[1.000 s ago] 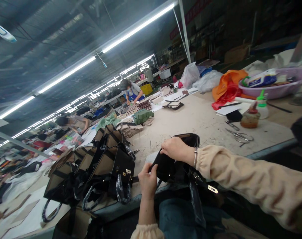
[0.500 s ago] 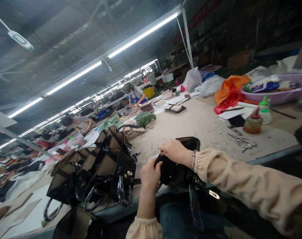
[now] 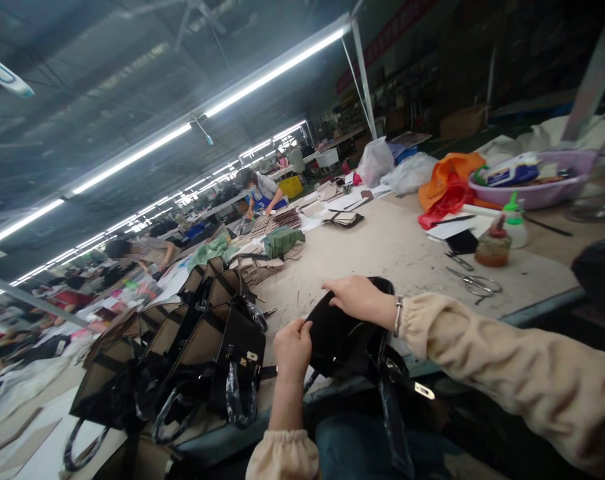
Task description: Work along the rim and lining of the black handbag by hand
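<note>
A black bag (image 3: pixel 337 337) lies at the near edge of the worktable, its wrapped handle and a gold metal plate (image 3: pixel 424 391) hanging over the edge. My left hand (image 3: pixel 292 347) grips the bag's left edge, thumb on top and fingers closed. On the upper part of the bag rests my right hand (image 3: pixel 365 300), its fingers closed over the top edge. Beside my left hand, several black bags with tan insides (image 3: pixel 237 347) stand in a row, their handles wrapped in clear plastic.
Scissors (image 3: pixel 475 283), a jar of brown liquid (image 3: pixel 492 248) and a green-capped bottle (image 3: pixel 515 227) sit at the right of the worktable (image 3: pixel 367 247). Behind them is a purple basin (image 3: pixel 532 193). A person (image 3: pixel 265 193) works farther back; another leans over at the left.
The view has turned slightly right, so the surroundings sit farther left. My hands have moved apart, and more of the black bag's edge shows between them.
</note>
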`<move>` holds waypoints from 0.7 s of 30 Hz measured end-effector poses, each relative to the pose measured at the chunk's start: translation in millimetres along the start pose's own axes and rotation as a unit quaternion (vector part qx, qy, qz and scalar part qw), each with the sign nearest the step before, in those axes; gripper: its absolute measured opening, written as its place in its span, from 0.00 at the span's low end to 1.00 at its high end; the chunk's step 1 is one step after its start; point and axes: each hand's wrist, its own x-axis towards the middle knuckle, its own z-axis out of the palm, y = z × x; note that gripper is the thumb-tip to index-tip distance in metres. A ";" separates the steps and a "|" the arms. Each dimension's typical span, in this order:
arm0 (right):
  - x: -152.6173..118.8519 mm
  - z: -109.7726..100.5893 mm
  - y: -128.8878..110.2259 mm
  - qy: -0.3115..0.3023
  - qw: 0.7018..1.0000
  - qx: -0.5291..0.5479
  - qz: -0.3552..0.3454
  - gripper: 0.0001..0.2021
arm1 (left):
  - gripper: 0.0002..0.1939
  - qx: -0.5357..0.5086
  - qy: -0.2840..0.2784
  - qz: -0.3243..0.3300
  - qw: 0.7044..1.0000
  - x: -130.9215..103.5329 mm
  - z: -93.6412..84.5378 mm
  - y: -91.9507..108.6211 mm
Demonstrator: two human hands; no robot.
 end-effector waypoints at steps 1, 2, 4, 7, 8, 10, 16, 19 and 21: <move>0.9 0.1 0.3 0.000 1.000 0.000 0.002 0.17 | 0.08 -0.004 0.001 0.002 1.000 0.3 0.3 0.1; 1.9 0.3 0.4 0.000 1.000 0.001 0.004 0.17 | 0.08 -0.008 0.001 0.004 1.000 0.5 0.6 0.2; 4.0 0.6 0.6 -0.004 1.000 0.002 0.008 0.16 | 0.08 -0.014 0.002 0.008 1.000 0.4 1.1 0.1; 7.3 0.7 1.3 -0.011 1.000 0.002 0.018 0.15 | 0.08 -0.017 0.004 0.011 1.000 -0.4 1.7 -0.2; 8.4 0.6 1.4 -0.013 1.000 0.002 0.021 0.15 | 0.08 -0.018 0.004 0.011 1.000 -0.7 1.8 -0.3; 10.3 0.1 1.4 -0.017 1.000 0.003 0.024 0.14 | 0.08 -0.018 0.003 0.012 1.000 -1.0 2.0 -0.2; 13.1 -2.1 -0.5 -0.025 0.999 0.000 0.037 0.12 | 0.08 -0.010 -0.003 0.013 1.000 -0.7 1.7 1.7; 13.0 -4.4 -1.7 -0.031 0.999 -0.001 0.040 0.12 | 0.08 -0.004 -0.007 0.011 1.000 -1.7 1.1 3.4; 12.8 -6.1 -2.4 -0.036 0.999 -0.001 0.041 0.12 | 0.08 0.003 -0.012 0.008 1.000 -3.0 -0.2 4.6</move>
